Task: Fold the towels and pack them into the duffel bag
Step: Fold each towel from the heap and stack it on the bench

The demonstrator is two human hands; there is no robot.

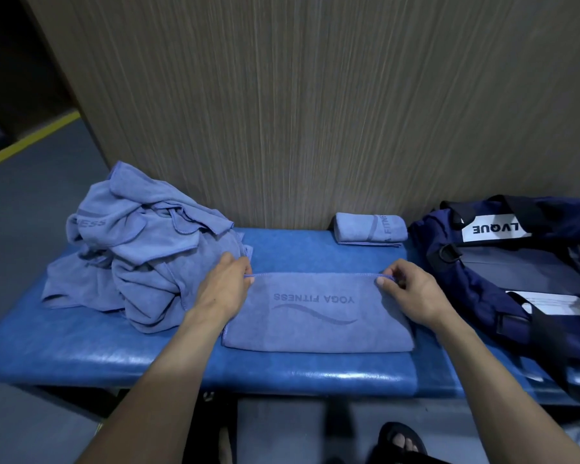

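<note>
A blue towel [315, 313] printed "YOGA FITNESS" lies folded flat in the middle of the blue padded bench [98, 346]. My left hand [223, 286] pinches its far left corner and my right hand [412, 291] pinches its far right corner. A heap of unfolded blue towels [141, 249] sits at the left end of the bench. One small folded towel [370, 229] lies at the back against the wall. The navy duffel bag [516, 262] rests on the right end, open at the top, with a white label.
A wood-grain wall panel [315, 112] rises straight behind the bench. Grey floor with a yellow line [27, 142] lies to the left. My sandalled foot [402, 440] shows below the bench's front edge.
</note>
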